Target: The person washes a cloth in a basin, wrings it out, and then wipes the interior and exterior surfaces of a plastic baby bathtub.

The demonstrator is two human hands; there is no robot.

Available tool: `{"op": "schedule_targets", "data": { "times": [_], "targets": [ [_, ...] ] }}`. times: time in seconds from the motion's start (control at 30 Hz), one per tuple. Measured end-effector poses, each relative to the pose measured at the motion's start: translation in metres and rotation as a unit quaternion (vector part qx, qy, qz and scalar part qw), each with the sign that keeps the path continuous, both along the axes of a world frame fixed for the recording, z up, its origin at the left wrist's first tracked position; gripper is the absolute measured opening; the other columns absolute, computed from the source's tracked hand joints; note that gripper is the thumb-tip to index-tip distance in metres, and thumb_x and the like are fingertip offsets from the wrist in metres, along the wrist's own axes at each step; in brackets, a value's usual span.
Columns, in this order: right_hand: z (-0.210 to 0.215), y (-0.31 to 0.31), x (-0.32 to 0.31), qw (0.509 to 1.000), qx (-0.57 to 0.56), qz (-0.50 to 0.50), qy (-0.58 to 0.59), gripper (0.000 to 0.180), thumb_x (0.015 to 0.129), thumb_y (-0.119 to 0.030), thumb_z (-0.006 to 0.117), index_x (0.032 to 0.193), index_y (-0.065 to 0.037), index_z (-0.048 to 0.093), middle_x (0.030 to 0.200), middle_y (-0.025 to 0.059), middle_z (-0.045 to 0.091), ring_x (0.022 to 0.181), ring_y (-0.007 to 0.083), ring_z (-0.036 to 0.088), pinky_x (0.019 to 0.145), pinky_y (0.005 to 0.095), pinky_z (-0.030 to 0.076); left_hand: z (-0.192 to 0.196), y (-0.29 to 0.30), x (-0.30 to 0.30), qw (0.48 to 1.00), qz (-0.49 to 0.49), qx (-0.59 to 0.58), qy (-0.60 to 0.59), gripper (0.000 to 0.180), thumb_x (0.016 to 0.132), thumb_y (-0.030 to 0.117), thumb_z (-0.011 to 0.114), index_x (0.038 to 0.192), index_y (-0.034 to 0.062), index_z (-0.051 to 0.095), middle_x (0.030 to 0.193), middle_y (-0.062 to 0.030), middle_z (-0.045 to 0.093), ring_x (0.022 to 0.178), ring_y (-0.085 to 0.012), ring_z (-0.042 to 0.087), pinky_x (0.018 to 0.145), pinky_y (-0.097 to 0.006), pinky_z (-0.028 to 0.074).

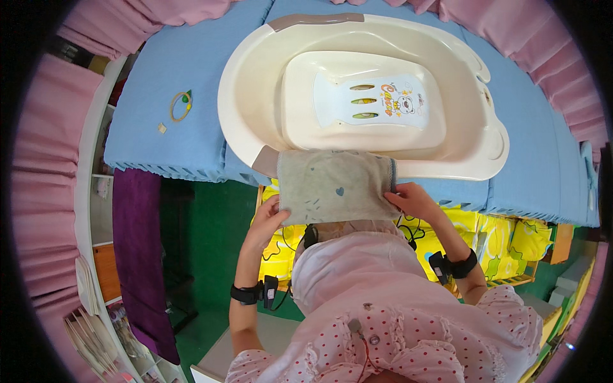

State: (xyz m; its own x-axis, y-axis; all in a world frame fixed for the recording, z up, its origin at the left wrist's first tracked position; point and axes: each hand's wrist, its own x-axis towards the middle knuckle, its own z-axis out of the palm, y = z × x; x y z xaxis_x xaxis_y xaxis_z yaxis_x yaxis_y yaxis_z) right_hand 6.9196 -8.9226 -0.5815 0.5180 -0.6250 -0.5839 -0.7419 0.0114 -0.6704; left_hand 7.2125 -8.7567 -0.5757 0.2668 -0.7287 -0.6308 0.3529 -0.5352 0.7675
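A grey-green towel (338,188) with a small dark heart hangs over the near rim of a cream baby bathtub (255,96). My left hand (268,218) pinches the towel's lower left corner between thumb and fingers. On the other side, my right hand (410,199) grips its right edge, near a darker trimmed border. The towel is spread flat between the two hands, its far edge lying across the rim. Inside the tub lies a cream bath insert (297,96) with a printed white and blue panel and three slots.
Blue cloth (159,127) covers the table under the tub. On it, left of the tub, lie a ring-shaped toy (182,107) and a small beige piece (162,128). Yellow patterned fabric (498,246) shows below the table. Purple cloth (137,249) hangs by the left shelves; pink curtains (48,153) surround the area.
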Motion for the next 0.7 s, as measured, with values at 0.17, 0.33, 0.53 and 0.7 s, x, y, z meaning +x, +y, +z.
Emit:
{"op": "schedule_targets", "data": {
  "times": [0.17,0.33,0.53,0.7],
  "targets": [
    [0.051,-0.003,0.024,0.895,-0.420,0.076,-0.129,0.052,0.066,-0.031,0.069,0.109,-0.007,0.055,0.110,0.0120,0.056,0.100,0.0282,0.053,0.085,0.0345,0.043,0.034,-0.030,-0.045,0.909,-0.165,-0.218,-0.313,0.021,0.070,0.004,0.058,0.090,-0.0003,0.052,0.068,-0.0057,0.048,0.062,-0.0128,0.047,0.055,-0.027,0.040],
    [-0.005,0.006,0.063,0.906,-0.325,0.196,-0.189,0.053,0.066,-0.028,0.069,0.111,-0.007,0.051,0.120,0.0121,0.049,0.109,0.0259,0.046,0.093,0.0361,0.036,0.080,-0.081,-0.099,0.925,-0.227,-0.248,-0.178,0.023,0.076,-0.001,0.059,0.098,-0.0003,0.051,0.084,-0.0036,0.053,0.079,-0.0083,0.053,0.067,-0.022,0.045],
    [-0.017,-0.037,0.020,0.819,0.080,-0.389,-0.414,0.052,0.086,-0.032,0.051,0.128,-0.004,0.040,0.123,0.0087,0.047,0.111,0.0204,0.044,0.097,0.0315,0.031,0.091,-0.094,-0.037,0.701,-0.394,-0.311,-0.507,0.055,0.068,-0.003,0.060,0.120,0.0080,0.046,0.104,-0.0118,0.057,0.096,-0.0293,0.054,0.084,-0.036,0.043],
    [-0.004,-0.083,-0.126,0.643,0.067,-0.538,-0.541,0.034,0.085,-0.025,0.050,0.114,-0.006,0.048,0.110,0.0075,0.055,0.100,0.0226,0.052,0.090,0.0371,0.041,0.067,-0.082,0.078,0.405,-0.351,-0.091,-0.839,0.063,0.065,-0.003,0.059,0.123,0.0138,0.043,0.130,-0.0089,0.039,0.124,-0.0243,0.033,0.096,-0.042,0.034]
  ]
}}
